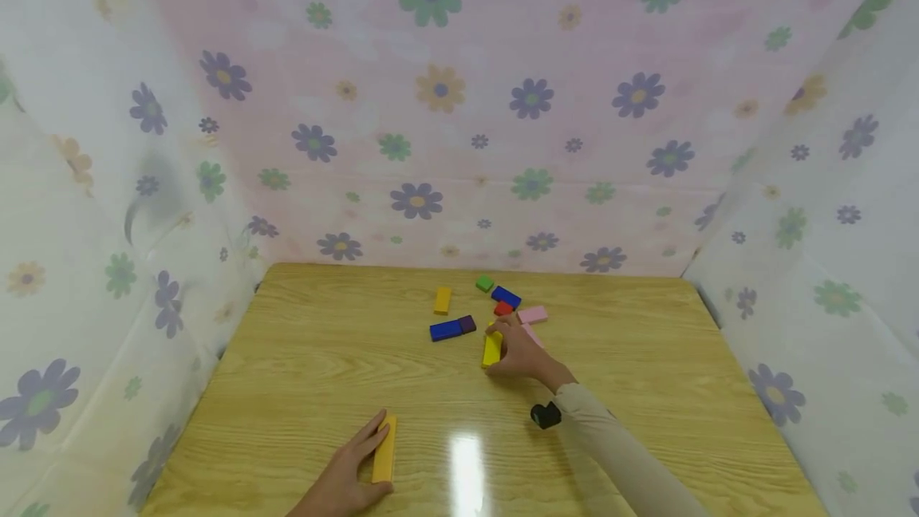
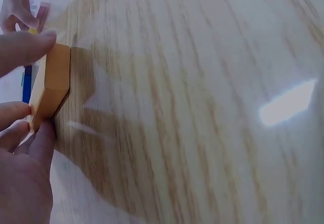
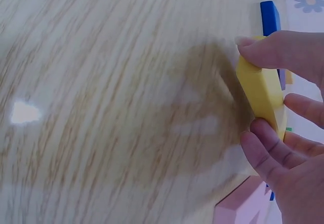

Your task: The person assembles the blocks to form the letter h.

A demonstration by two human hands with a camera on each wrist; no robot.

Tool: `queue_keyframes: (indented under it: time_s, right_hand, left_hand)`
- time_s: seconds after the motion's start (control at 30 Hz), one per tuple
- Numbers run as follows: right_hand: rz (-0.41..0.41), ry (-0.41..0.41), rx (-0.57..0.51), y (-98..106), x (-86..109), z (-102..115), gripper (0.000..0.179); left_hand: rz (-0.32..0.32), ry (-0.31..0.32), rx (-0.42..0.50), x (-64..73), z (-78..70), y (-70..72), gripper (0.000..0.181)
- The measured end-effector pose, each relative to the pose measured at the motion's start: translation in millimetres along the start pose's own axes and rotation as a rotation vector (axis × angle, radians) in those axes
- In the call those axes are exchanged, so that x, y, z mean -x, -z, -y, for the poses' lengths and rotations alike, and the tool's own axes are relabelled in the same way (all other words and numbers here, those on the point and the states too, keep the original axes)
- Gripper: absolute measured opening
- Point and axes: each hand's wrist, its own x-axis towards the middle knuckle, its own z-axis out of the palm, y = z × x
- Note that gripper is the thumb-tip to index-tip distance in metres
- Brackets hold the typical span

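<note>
Near the front of the table [image 1: 301, 373], I see the left hand [image 1: 348, 467] partly closed round an orange block [image 1: 384, 453], thumb at its near end, fingers along its left side. Farther back, going rightward, lies a second orange block [image 1: 442, 301], and just in front of it a blue block [image 1: 446, 330] with a purple block [image 1: 467, 324] touching its right end. Next I have a green block [image 1: 484, 283] at the back, then the yellow block [image 1: 491, 351], near the middle. The right hand [image 1: 522, 353] grips that one lengthwise, part open, thumb at the near end and fingers at the far end; I cannot tell whether it touches the table. Just beyond those fingers sit a red block [image 1: 503, 309] and a second blue block [image 1: 506, 297]. Rightmost are two pink blocks [image 1: 533, 315], one partly hidden by the hand.
</note>
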Motion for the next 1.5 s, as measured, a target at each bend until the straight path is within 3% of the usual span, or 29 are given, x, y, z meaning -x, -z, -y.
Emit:
queue_keyframes:
  time_s: [0.3,0.53,0.8,1.13,1.4,1.5]
  right_hand:
    - [-0.066,0.087,0.040,2,4.3,9,0.060]
    - [-0.036,0.050,0.016,12,5.0,25,0.062]
    - [-0.044,0.099,0.011,22,2.2,41,0.064]
    - [-0.019,0.132,-0.032,19,1.8,59,0.059]
    - [0.005,0.108,-0.011,17,1.7,77,0.060]
    - [0.002,0.109,-0.008,16,1.5,82,0.060]
  left_hand:
    - [-0.073,-0.041,-0.052,1.8,3.0,-5.1,0.083]
    - [-0.065,-0.053,-0.034,2.0,3.9,-5.0,0.084]
    - [-0.065,-0.014,0.016,-1.1,7.3,-4.4,0.085]
    - [-0.077,-0.028,-0.016,2.2,7.1,-7.0,0.082]
    - [-0.153,-0.150,-0.021,2.6,9.0,-11.5,0.076]
    - [-0.169,-0.165,-0.030,1.1,10.2,-12.8,0.076]
